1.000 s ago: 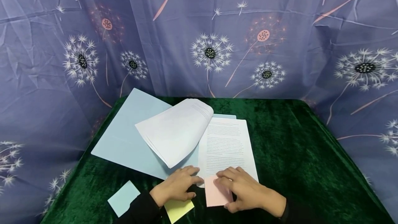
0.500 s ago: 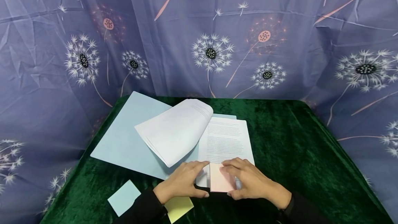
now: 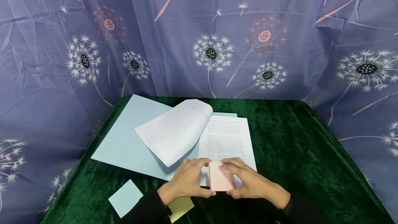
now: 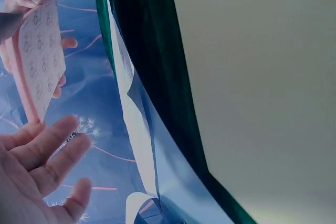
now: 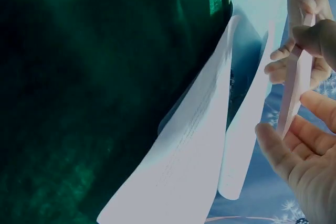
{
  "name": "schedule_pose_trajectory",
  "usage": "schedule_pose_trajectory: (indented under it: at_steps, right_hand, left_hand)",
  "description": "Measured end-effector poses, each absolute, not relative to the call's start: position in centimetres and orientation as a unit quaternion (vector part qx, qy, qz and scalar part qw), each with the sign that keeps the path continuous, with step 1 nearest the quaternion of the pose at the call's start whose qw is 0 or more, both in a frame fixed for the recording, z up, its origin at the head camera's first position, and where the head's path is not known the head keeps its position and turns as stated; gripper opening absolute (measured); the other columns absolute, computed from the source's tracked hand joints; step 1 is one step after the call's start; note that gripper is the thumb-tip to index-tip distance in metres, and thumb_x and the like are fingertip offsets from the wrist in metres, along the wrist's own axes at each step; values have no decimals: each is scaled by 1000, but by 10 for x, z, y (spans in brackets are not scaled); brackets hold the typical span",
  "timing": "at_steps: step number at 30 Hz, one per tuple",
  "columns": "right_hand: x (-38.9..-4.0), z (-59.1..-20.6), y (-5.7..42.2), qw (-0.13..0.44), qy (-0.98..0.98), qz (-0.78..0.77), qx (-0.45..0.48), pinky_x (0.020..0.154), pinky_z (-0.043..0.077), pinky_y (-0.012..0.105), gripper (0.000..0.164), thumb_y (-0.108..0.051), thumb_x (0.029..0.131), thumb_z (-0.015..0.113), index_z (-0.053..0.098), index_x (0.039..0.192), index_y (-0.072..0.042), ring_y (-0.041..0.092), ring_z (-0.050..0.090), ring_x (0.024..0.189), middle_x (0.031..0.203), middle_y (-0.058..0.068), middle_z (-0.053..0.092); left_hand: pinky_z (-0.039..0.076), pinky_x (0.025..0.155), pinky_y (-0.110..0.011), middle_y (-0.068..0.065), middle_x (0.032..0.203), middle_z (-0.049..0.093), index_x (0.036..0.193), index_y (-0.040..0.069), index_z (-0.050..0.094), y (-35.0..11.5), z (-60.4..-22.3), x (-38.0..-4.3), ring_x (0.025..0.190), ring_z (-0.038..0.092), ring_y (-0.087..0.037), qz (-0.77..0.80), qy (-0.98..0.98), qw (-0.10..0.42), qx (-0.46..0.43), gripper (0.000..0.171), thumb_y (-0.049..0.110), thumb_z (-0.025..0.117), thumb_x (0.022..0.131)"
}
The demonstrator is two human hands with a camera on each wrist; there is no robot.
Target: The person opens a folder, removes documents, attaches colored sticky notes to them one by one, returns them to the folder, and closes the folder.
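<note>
Your left hand (image 3: 187, 179) and right hand (image 3: 252, 183) pinch the square pink paper pad (image 3: 220, 181) between them, one on each side, so neither hand is nearer

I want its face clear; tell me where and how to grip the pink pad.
Probably pinch the pink pad by its near and far edges, coming from left and right, where the left hand and right hand are. It's a thin block raised above the green cloth, so those edges are reachable and its face is mostly bare.
</note>
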State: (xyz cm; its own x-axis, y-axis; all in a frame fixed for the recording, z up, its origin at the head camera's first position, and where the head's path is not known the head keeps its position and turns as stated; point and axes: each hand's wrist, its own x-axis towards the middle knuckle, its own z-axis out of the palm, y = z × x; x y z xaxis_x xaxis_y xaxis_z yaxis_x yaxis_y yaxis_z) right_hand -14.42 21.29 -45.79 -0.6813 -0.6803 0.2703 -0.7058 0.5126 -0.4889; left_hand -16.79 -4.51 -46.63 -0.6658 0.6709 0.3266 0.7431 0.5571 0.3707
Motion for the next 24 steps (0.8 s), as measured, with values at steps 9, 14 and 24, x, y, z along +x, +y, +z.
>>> schedule_pose_trajectory:
  at_steps: [9, 14, 24]
  right_hand:
    - [-145, -462, 205, 12, -862, 392, 321, 79, 53, 39, 43, -22, 76, 80, 51, 108, -16, 42, 49, 119, 141, 24, 38]
    - [-146, -459, 190, 12, -868, 450, 212, 68, 55, 32, 22, -17, 84, 72, 51, 87, -11, 40, 58, 106, 121, 26, 55]
    - [-147, -460, 171, -4, -870, 474, 138, 75, 46, 41, 26, -28, 81, 76, 56, 74, -14, 18, 52, 89, 90, 1, 55]
  left_hand:
    - [41, 73, -32, 3, 103, 66, 119, 12, 57, -41, -465, -167, 83, 58, -10, -259, -867, 142, -401, 80, 56, 81, 57]
    - [41, 73, -31, 3, 101, 67, 116, 13, 57, -37, -463, -166, 83, 60, -11, -252, -869, 155, -396, 77, 56, 80, 57]
    - [36, 71, -26, 6, 98, 64, 108, 14, 58, -31, -465, -164, 79, 59, -9, -233, -860, 191, -411, 75, 58, 82, 53]
